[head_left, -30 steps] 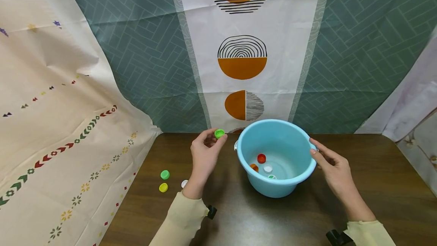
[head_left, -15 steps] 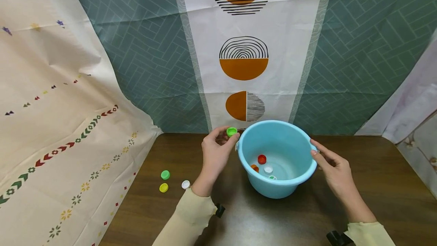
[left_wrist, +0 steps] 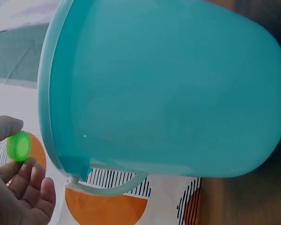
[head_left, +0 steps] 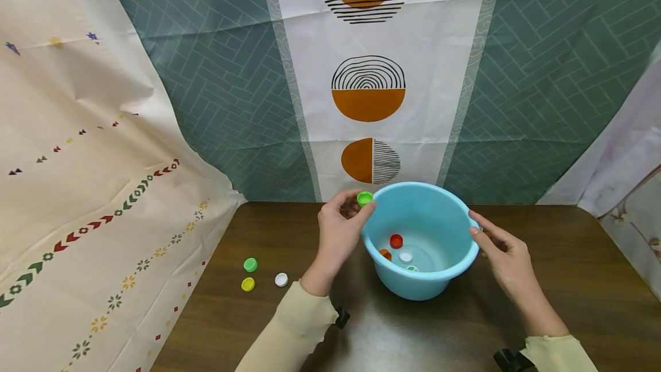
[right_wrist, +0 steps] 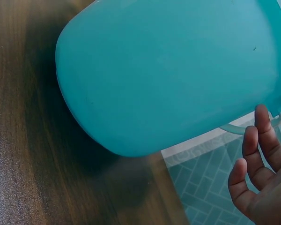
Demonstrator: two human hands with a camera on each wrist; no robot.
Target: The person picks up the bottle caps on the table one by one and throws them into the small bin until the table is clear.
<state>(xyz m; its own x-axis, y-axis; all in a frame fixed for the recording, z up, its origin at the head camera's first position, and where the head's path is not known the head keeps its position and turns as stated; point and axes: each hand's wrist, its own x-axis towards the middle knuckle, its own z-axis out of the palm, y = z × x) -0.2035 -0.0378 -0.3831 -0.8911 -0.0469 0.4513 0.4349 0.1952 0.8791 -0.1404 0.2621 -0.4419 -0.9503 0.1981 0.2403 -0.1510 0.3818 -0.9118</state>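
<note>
My left hand [head_left: 341,225] pinches a bright green bottle cap [head_left: 365,198] between thumb and finger, just beside the left rim of a light blue bucket [head_left: 420,289]. In the left wrist view the green cap [left_wrist: 18,146] is held up near the level of the bucket's rim [left_wrist: 46,93]. On the opposite side, my right hand [head_left: 503,251] holds the bucket's rim with thumb and fingers. Inside the bucket lie a red cap [head_left: 396,240], an orange cap [head_left: 385,254], a white cap [head_left: 405,256] and a partly hidden green-and-white piece [head_left: 412,268].
Left of the bucket, a green cap [head_left: 250,264], a yellow cap [head_left: 248,284] and a white cap [head_left: 281,279] lie on the dark wooden table [head_left: 217,326]. A patterned curtain [head_left: 258,119] hangs behind the table's back edge. The bucket's handle [left_wrist: 117,190] hangs at its far side.
My left hand has carried the green bottle cap rightward to the bucket's left rim. The white cap on the table has come fully into sight. My right hand stays at the rim.
</note>
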